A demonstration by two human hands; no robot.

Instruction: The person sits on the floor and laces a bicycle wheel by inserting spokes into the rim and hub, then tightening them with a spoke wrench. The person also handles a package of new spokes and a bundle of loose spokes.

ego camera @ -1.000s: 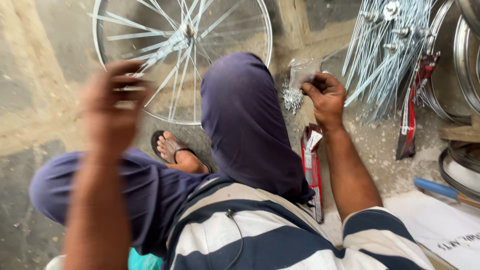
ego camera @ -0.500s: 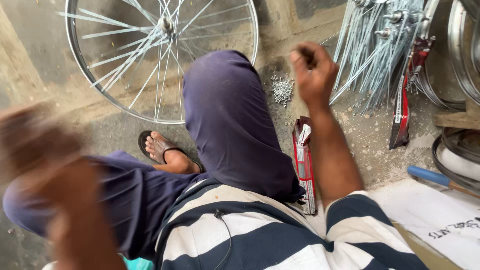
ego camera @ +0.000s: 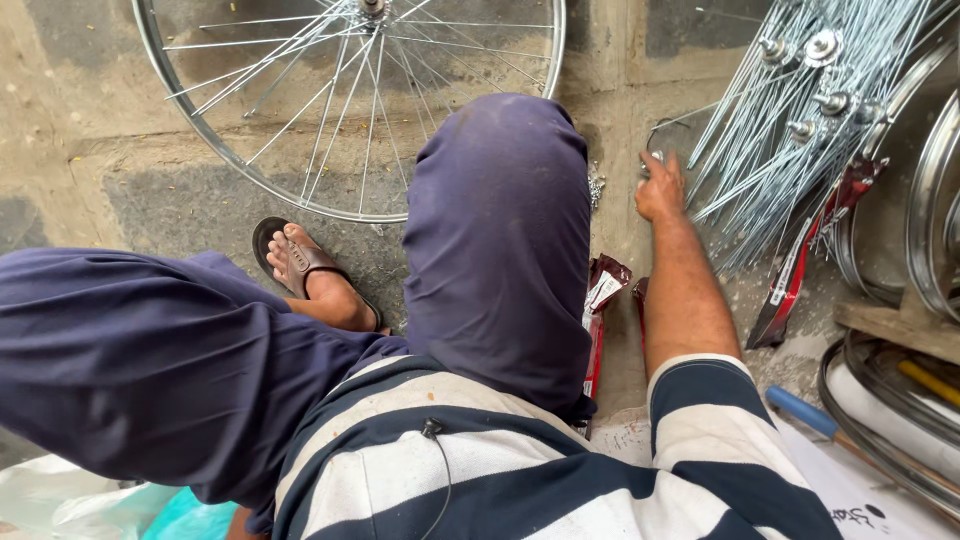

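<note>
1. Fingers [ego camera: 668, 170] of the right hand [ego camera: 660, 188] curl down toward the ground, with something small and silvery just at their tips; whether they actually grip it I cannot tell, since the back of the hand hides them
2. Left hand is out of sight, so nothing can be said of its fingers
3. Nearest the camera is a striped shirt [ego camera: 520, 470], navy and white, with a thin black wire [ego camera: 440, 470] running down its front
4. Dark blue trousers [ego camera: 500, 240] cover the raised right knee in the middle and the left leg [ego camera: 140, 350] folded flat to the side
5. A foot in a brown sandal [ego camera: 305, 265] rests on the ground between the legs
6. Red packets [ego camera: 600, 300] lie on the ground between the right knee and the right forearm
7. A blue-handled tool [ego camera: 800, 412] lies beside the right sleeve, on white paper [ego camera: 840, 490]
8. A small heap of shiny metal bits [ego camera: 598, 185] lies on the ground just left of the right hand
9. A bundle of loose spokes [ego camera: 800, 130] fans out just right of the hand, leaning over stacked metal rims [ego camera: 935, 220]
10. Farthest off, a spoked bicycle wheel [ego camera: 350, 100] stands against the wall [ego camera: 620, 50]
</note>
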